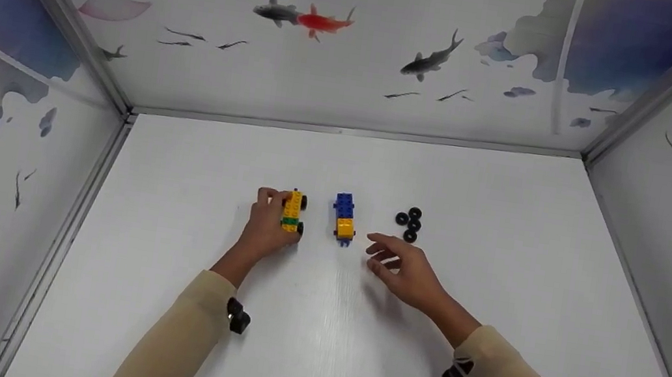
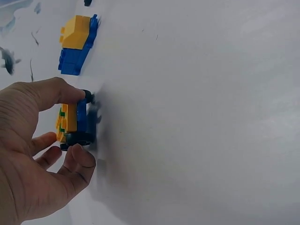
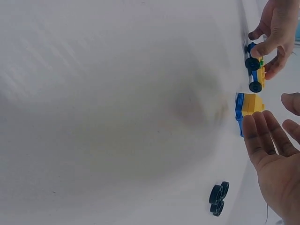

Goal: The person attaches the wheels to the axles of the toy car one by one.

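Note:
My left hand (image 1: 267,226) grips a toy block car (image 1: 292,209), yellow and green bricks on a blue base with black wheels. In the left wrist view the thumb lies at one end of the car (image 2: 71,117) and fingertips lie by a wheel at the other. To its right stands a second block vehicle (image 1: 344,206), blue with a yellow block at its near end and no wheels on it. My right hand (image 1: 407,277) hovers right of that vehicle, fingers loosely extended and holding nothing. In the right wrist view its fingertips overlap the second vehicle (image 3: 251,105).
Several loose black wheels (image 1: 412,224) lie in a small cluster beyond the right hand. A white tabletop (image 1: 314,343) carries everything. Panels with painted fish enclose it at the back (image 1: 350,85), left and right.

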